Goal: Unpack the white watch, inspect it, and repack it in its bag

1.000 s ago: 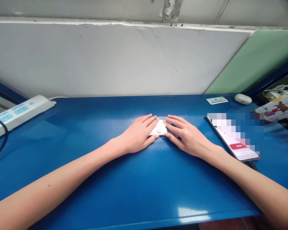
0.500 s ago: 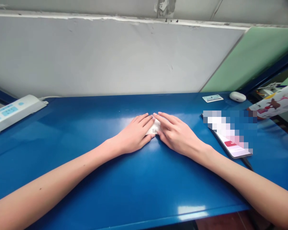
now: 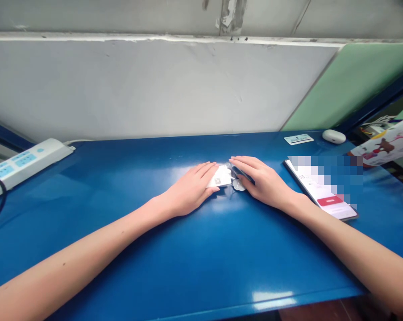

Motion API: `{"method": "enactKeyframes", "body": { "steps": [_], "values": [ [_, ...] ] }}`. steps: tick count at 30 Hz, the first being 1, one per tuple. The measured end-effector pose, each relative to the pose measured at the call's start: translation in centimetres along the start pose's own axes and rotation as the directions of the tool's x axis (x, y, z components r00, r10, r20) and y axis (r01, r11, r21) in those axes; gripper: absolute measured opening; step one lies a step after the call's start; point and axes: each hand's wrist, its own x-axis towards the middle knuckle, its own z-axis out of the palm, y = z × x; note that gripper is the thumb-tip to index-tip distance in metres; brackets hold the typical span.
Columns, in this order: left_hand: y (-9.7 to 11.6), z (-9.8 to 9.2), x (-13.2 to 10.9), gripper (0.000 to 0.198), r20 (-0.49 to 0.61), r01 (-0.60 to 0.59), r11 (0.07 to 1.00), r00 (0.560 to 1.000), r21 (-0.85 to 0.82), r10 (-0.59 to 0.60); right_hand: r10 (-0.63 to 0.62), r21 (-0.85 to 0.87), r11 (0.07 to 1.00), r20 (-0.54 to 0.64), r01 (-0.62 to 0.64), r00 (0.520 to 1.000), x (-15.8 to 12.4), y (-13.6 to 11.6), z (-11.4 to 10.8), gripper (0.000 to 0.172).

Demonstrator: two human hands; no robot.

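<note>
A small white card (image 3: 220, 177) with a printed code lies in the middle of the blue table (image 3: 194, 249). My left hand (image 3: 193, 189) rests flat on the card's left part, fingers stretched out. My right hand (image 3: 259, 180) lies flat just right of the card, fingers extended over a small clear plastic piece (image 3: 238, 184) that shows beside the card. Neither hand is lifted off the table.
A phone (image 3: 325, 191) with a lit screen lies to the right of my right hand. A small card (image 3: 298, 139) and a white earbud case (image 3: 331, 136) sit at the back right. A white power strip (image 3: 23, 162) lies at the left edge. A grey wall panel stands behind.
My right hand has slid to the right off the card, uncovering more of it and the clear plastic piece. My left hand has stayed put.
</note>
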Motion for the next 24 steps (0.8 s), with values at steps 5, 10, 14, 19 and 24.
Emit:
{"method": "enactKeyframes", "body": {
  "steps": [5, 10, 14, 19, 24],
  "values": [
    [-0.1, -0.1, -0.3, 0.054, -0.046, -0.094, 0.992, 0.995, -0.083, 0.09, 0.005, 0.054, 0.999, -0.088, 0.0, 0.996, 0.2, -0.4, -0.6, 0.028],
    [-0.2, -0.1, -0.5, 0.053, -0.088, -0.106, 0.991, 0.991, -0.085, 0.099, 0.041, 0.162, 0.987, -0.172, -0.013, 0.984, 0.6, -0.7, -2.0, 0.018],
    [-0.2, -0.1, -0.4, 0.05, -0.111, -0.047, 0.997, 0.993, -0.069, 0.039, 0.178, 0.317, 0.945, -0.284, -0.083, 0.942, 0.9, -1.4, -2.8, 0.013],
    [0.0, 0.1, -0.4, 0.057, -0.143, 0.011, 0.998, 0.99, -0.055, -0.018, 0.42, 0.523, 0.824, -0.304, -0.219, 0.855, 1.2, -1.3, -3.1, 0.022],
    [0.0, 0.1, -0.6, 0.084, -0.191, -0.019, 0.997, 0.982, -0.078, 0.004, 0.573, 0.673, 0.652, -0.137, -0.349, 0.808, 1.2, -0.6, -2.1, 0.024]
  ]
}}
